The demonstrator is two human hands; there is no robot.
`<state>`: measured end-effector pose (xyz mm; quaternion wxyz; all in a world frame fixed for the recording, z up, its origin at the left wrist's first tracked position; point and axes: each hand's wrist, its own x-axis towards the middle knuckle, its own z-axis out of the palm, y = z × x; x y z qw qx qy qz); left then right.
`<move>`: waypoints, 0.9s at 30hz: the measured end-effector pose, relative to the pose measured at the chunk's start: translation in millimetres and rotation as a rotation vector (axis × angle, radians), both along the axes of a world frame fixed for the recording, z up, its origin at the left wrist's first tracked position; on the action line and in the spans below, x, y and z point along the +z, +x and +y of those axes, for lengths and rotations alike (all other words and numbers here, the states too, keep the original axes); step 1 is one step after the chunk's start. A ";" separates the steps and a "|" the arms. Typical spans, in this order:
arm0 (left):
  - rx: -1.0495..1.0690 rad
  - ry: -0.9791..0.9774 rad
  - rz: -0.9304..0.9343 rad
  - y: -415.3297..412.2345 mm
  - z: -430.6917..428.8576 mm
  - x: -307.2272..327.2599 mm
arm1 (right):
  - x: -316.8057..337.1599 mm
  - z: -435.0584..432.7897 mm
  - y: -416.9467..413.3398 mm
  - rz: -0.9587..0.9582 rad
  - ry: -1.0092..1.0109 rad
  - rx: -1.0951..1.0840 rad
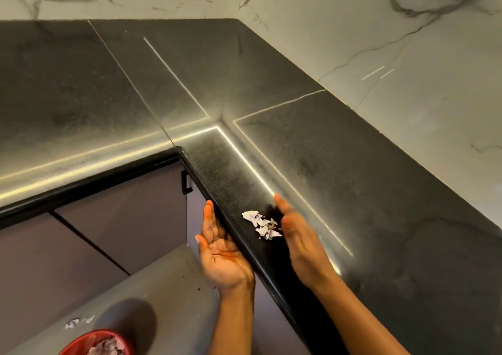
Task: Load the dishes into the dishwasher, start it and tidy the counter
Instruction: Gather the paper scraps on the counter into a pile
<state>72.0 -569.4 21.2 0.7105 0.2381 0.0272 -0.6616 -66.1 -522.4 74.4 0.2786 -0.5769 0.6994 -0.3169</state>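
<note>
At the near left a red bin (81, 344) stands on the grey floor (152, 281), only its far rim in view, and it holds a heap of pale torn bits (106, 347). A few stray flecks (72, 323) lie on the floor just beyond it. The dark counter (353, 191) runs in an L along the marble wall (434, 83). Near its front edge on the right run lies a small pile of white paper scraps (262, 225). The left hand (221, 257) is held palm up just below and against that edge, left of the pile, fingers loosely spread and holding nothing. The right hand (298, 240) stands on its side on the counter just right of the scraps, fingers straight and together, pointing away; its edge appears to touch the pile, though blur makes that unsure. The two hands are apart, with the scraps and the counter edge between them. Purple cupboards (122, 210) with a black handle (186, 182) sit under the counter at left.
</note>
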 end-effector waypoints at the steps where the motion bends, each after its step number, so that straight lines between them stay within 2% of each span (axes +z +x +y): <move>1: -0.046 -0.015 -0.092 -27.3 4.3 8.5 | 1.0 4.1 -3.0 0.002 -0.055 -0.104; 3: -0.031 0.012 -0.043 -39.7 16.2 2.2 | 8.4 17.6 -14.4 0.129 -0.002 -0.142; 4: -0.014 0.003 0.028 -37.2 11.9 -0.1 | 7.1 27.6 -21.1 0.225 0.074 -0.073; 6: 0.017 0.029 0.008 -33.9 10.3 2.8 | -0.9 44.7 -29.7 0.505 0.206 0.105; 8: 0.011 0.000 0.012 -41.9 23.6 5.5 | -8.7 49.1 -28.7 0.618 0.275 0.186; 11: 0.001 -0.027 0.027 -42.8 23.7 -1.8 | -6.4 31.9 -18.1 0.619 0.244 0.253; 16: -0.013 -0.038 0.063 -43.9 23.8 -0.6 | -1.6 17.6 -14.3 0.632 0.185 0.528; 20: -0.020 -0.064 0.066 -43.1 22.5 -2.0 | 6.3 17.1 -4.6 0.517 0.154 0.695; 23: 0.022 -0.052 0.103 -44.2 19.9 1.0 | 5.8 10.6 -11.4 0.410 0.122 0.482; 25: 0.051 -0.024 0.090 -44.8 19.0 0.9 | 1.2 2.9 -23.5 0.454 0.167 0.328; 27: 0.053 -0.010 0.086 -45.0 18.6 -1.7 | -3.5 -4.9 -28.0 0.548 0.210 0.318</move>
